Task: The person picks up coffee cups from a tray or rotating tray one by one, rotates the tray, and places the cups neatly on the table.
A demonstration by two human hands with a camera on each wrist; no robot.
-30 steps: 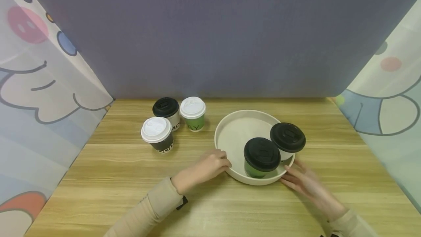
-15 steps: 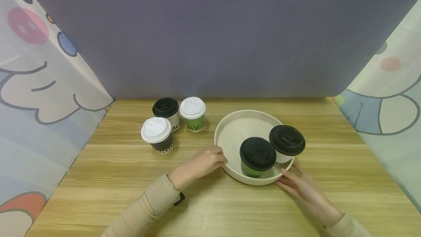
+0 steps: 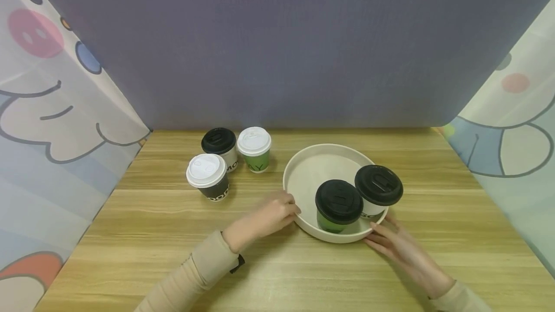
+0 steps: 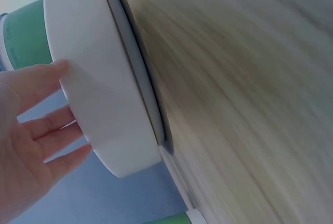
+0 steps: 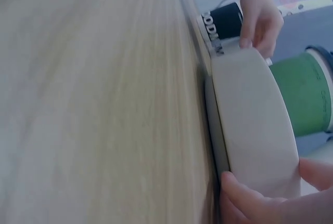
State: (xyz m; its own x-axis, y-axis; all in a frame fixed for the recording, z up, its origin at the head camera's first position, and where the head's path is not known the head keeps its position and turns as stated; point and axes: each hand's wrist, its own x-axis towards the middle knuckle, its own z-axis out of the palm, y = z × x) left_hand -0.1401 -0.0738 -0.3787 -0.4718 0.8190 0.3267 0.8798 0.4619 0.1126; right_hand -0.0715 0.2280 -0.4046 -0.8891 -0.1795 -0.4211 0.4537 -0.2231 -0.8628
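A round cream turntable tray (image 3: 312, 172) sits on the table, with a grey lower base (image 5: 216, 130) showing under its wall in the right wrist view. On it stand a green paper cup (image 3: 338, 201) and a white paper cup (image 3: 378, 184), both with black lids. My left hand (image 3: 273, 213) holds the rim at the near left; in the left wrist view its thumb (image 4: 39, 81) and fingertips lie along the rim's edge. At the near right, my right hand (image 3: 401, 249) grips the wall, thumb at the rim and fingers lower down.
Left of the tray, several lidded cups stand together: a black cup with white lid (image 3: 206, 172), a white cup with black lid (image 3: 218, 142) and a green cup with white lid (image 3: 254, 143). A grey panel (image 3: 295, 52) rises behind the wooden table (image 3: 303, 278).
The tray has turned slightly clockwise in place; the green cup moved left and the white cup a little nearer. Both hands shifted along with the rim, mostly before the last half second.
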